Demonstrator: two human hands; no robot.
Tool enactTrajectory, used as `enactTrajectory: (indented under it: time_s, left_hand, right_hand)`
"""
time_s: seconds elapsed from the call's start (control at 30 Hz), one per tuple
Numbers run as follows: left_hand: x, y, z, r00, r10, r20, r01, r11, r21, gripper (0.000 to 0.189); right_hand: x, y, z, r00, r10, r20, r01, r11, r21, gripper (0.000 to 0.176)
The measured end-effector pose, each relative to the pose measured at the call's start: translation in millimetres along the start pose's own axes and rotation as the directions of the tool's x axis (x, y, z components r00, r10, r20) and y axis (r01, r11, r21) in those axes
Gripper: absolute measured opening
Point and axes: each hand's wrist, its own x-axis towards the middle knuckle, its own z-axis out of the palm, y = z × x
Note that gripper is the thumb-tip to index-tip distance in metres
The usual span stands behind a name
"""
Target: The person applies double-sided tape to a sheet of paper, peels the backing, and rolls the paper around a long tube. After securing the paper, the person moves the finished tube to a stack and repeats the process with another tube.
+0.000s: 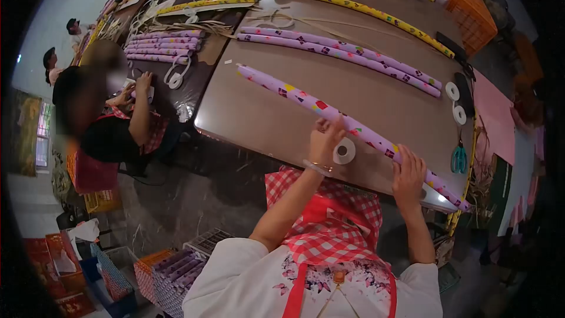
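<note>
Clasping the purple roll [366, 134] with our right hand [410, 172], we touch it with our left hand [328, 139], its closure unclear.

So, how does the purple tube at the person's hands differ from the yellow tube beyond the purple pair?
The purple tube is pale lilac; the yellow tube, vivid yellow. The left hand and right hand are at the purple tube; no hand touches the yellow tube. The purple tube lies nearer the person than the yellow tube. Both are long and patterned.
</note>
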Motion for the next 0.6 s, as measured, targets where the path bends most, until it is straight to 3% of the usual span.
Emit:
enactTrajectory:
  time_s: [0.07, 0.13, 0.27, 0.37, 0.47, 0.6]
  left_hand:
    - [-4, 1, 9, 0.999, 0.007, -0.051, -0.006, 1.000, 0.025, 0.030]
    - [10, -6, -5, 0.999, 0.024, 0.046, -0.025, 0.999, 0.028, 0.030]
    - [16, 18, -12, 0.998, 0.062, 0.012, -0.063, 0.993, 0.096, 0.028]
    - [28, 37, -31, 0.996, 0.088, 0.023, -0.085, 0.988, -0.129, 0.021]
    - [33, 59, -43, 0.981, 0.193, -0.011, -0.194, 0.980, -0.038, 0.026]
    - [35, 79, -51, 0.963, 0.215, -0.160, -0.241, 0.958, -0.158, 0.034]
  right_hand:
    - [0, -2, -4, 1.000, 0.001, 0.001, -0.001, 1.000, 0.019, 0.044]
    - [-3, -2, -8, 1.000, 0.021, -0.009, -0.020, 0.999, 0.026, 0.044]
    - [-17, 10, -11, 1.000, 0.008, -0.019, -0.008, 1.000, -0.024, 0.048]
    - [-26, 13, -20, 0.999, 0.018, -0.027, -0.019, 0.998, -0.057, 0.043]
    - [-34, 18, -26, 0.996, 0.009, -0.087, -0.010, 1.000, -0.019, 0.046]
    - [-43, 21, -31, 0.995, 0.064, -0.070, -0.066, 0.997, -0.030, 0.047]
